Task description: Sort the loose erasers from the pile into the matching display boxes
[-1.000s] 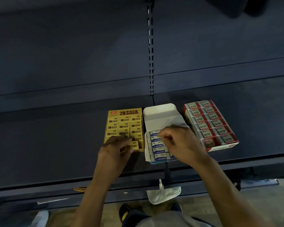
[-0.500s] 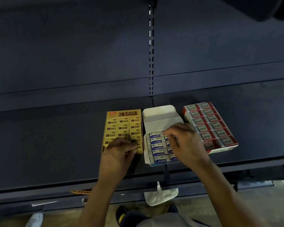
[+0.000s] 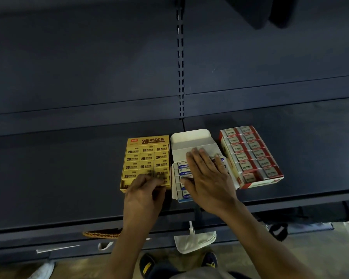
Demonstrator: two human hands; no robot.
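- A dark shelf (image 3: pixel 69 178) carries three open display boxes side by side, close to its front edge.
- The yellow box (image 3: pixel 149 140) sits on the left, packed with rows of yellow erasers (image 3: pixel 147 158) printed "2B".
- The white box (image 3: pixel 191 137) stands in the middle, just beside the yellow one, with its lid flap folded back. Blue-and-white erasers (image 3: pixel 182 166) lie stacked in rows inside it.
- The red box (image 3: pixel 258 184) is on the right, angled a little, and holds two columns of red-and-grey erasers (image 3: pixel 248 146).
- The right hand (image 3: pixel 208 178) lies flat over the white box, fingers straight and slightly spread, palm down on the erasers. It covers most of the right part of that box.
- The left hand (image 3: pixel 142 196) is at the near edge of the yellow box, fingers bent down onto the front row of yellow erasers. I cannot tell whether it pinches one of them or only touches them.
- A slotted metal strip (image 3: pixel 180 57) runs up the back panel behind the boxes.
- Below the shelf edge hangs a small white bag (image 3: pixel 195 241), and the person's dark shoes (image 3: pixel 149 266) show on the floor.
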